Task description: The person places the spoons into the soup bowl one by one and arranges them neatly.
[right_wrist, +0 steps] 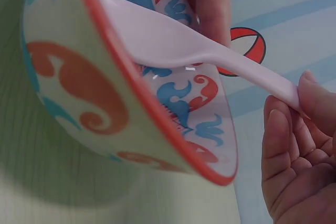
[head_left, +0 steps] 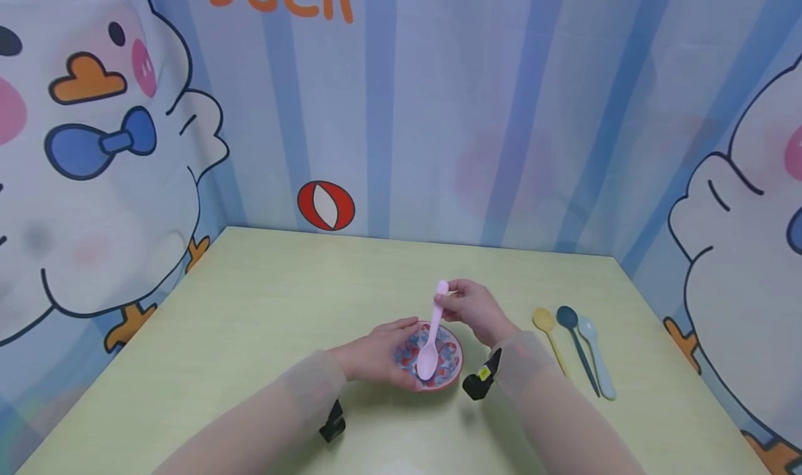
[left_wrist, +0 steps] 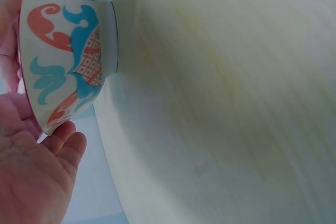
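Observation:
A small bowl (head_left: 450, 372) with a red rim and a red and blue pattern is at the middle of the table. My left hand (head_left: 379, 353) holds it from the left, thumb on the near side and fingers at the far rim. In the left wrist view the bowl's outer wall (left_wrist: 63, 40) shows swirls, its foot close to the tabletop. My right hand (head_left: 473, 309) pinches the handle end of a pale pink spoon (right_wrist: 163, 38) between thumb and fingers. The spoon slants down, its head inside the bowl.
To the right of my right forearm lie a yellow spoon (head_left: 544, 320), a dark blue spoon (head_left: 567, 317) and a light blue spoon (head_left: 589, 330), side by side. A duck-print curtain (head_left: 438, 113) stands behind the pale green table (head_left: 282, 287) and along its sides.

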The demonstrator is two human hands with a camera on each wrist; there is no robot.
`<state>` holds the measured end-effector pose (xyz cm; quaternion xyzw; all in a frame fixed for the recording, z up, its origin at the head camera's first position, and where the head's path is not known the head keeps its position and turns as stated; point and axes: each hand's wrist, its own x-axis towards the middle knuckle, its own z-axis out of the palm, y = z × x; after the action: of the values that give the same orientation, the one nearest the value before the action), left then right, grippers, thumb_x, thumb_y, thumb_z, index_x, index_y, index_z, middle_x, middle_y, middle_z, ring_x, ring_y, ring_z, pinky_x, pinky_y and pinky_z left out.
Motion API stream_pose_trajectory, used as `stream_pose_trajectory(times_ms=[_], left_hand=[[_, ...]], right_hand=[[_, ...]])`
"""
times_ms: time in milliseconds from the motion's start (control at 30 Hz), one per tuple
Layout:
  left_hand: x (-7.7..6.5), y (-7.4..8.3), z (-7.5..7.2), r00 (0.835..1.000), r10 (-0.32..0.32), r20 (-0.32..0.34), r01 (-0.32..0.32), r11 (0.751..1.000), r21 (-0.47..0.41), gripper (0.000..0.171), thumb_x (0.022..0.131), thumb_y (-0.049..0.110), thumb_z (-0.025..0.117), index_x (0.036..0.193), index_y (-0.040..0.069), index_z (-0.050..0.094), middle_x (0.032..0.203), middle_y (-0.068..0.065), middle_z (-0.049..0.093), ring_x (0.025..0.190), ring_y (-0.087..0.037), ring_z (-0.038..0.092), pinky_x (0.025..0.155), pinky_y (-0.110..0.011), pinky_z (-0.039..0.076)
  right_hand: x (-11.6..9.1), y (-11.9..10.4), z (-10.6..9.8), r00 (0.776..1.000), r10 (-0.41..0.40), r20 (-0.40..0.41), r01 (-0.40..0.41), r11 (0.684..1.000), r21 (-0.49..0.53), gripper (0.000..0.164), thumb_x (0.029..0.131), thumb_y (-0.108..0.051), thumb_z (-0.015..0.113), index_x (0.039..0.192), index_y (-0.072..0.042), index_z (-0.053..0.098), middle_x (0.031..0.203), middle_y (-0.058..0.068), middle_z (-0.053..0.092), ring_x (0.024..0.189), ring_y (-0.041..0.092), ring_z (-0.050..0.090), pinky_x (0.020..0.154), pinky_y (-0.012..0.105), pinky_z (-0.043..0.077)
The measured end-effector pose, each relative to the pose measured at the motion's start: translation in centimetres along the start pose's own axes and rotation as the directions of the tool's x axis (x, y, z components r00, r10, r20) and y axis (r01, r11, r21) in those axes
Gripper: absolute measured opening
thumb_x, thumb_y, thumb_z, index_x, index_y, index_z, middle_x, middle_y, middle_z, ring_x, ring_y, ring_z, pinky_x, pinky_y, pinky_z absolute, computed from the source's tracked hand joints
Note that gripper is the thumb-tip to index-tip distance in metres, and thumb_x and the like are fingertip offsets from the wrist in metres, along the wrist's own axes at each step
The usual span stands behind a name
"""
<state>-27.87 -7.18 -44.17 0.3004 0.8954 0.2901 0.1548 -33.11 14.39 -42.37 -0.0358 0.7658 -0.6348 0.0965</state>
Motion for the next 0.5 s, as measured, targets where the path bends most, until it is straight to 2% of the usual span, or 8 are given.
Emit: stream_pose_trajectory(times_ms=[267, 500], left_hand=[[0.26, -0.05, 0.17, 1.0, 0.014, -0.003, -0.014, 1.0, 0.008, 0.103, 0.073, 0.049, 0.079, 0.152, 0.009, 0.027, 0.16, -0.005, 0.018, 0.144, -0.029, 0.018, 0.111, -0.05, 0.028], [-0.48, -0.7, 0.19, 0.999, 0.031, -0.016, -0.031, 1.0, 0.0, 0.103, 0.075, 0.053, 0.076, 0.153, 0.009, 0.026, 0.16, -0.007, 0.014, 0.144, -0.031, 0.016, 0.112, -0.051, 0.026]], right_hand=[[0.7, 0.76, 0.38, 0.998, 0.014, 0.057, -0.01, 0.998, -0.064, 0.029, 0.092, -0.008, 0.065, 0.115, 0.006, 0.057, 0.088, 0.009, 0.067, 0.07, 0.015, 0.064, 0.075, 0.033, 0.056], [0.88, 0.98, 0.78, 0.999, 0.026, 0.042, -0.02, 0.992, -0.121, 0.03, 0.091, -0.011, 0.066, 0.117, 0.003, 0.059, 0.09, 0.009, 0.067, 0.073, 0.016, 0.063, 0.076, 0.032, 0.055]])
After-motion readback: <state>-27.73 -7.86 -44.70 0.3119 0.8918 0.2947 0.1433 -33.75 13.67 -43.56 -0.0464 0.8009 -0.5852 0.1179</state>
